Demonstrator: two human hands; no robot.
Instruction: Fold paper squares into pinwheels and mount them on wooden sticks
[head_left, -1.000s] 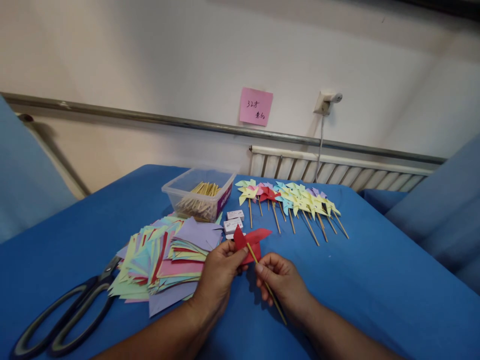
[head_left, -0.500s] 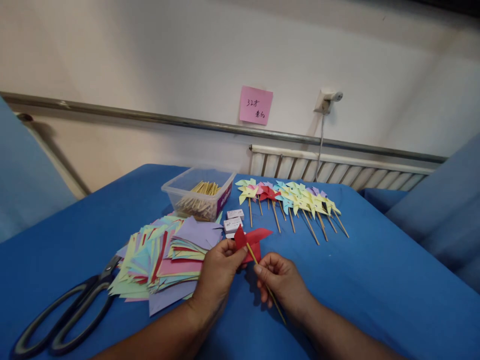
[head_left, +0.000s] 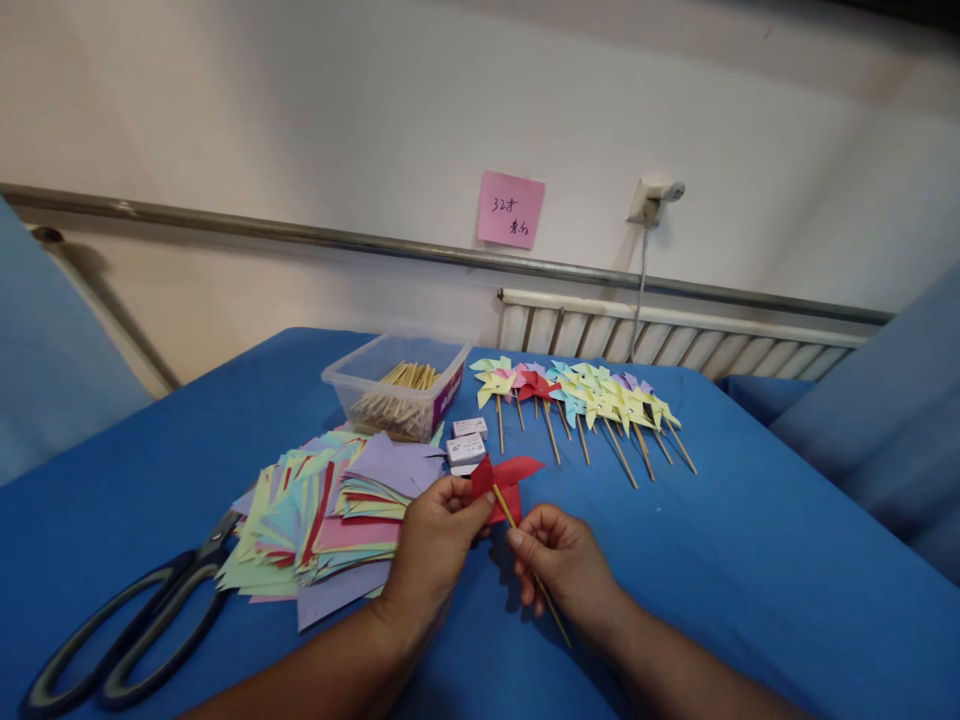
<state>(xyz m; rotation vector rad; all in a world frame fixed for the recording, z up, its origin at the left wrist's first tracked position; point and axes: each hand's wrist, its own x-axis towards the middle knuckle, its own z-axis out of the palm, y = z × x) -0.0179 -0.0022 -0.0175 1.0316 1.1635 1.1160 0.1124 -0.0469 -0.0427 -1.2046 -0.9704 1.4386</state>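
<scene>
My left hand point(head_left: 435, 545) pinches a folded red paper pinwheel point(head_left: 507, 477) just above the blue tablecloth point(head_left: 750, 570). A thin wooden stick point(head_left: 531, 565) runs from the pinwheel's centre down to the right, and my right hand point(head_left: 566, 565) grips it between thumb and fingers. Both hands sit close together at the table's near middle. To the left of my left hand lies a heap of cut coloured paper squares point(head_left: 330, 510).
A row of several finished pinwheels on sticks point(head_left: 581, 400) lies at the back right. A clear plastic tub of wooden sticks point(head_left: 397, 385) stands behind the paper heap, with small white boxes point(head_left: 466, 442) beside it. Large black-handled scissors point(head_left: 127, 630) lie at the near left.
</scene>
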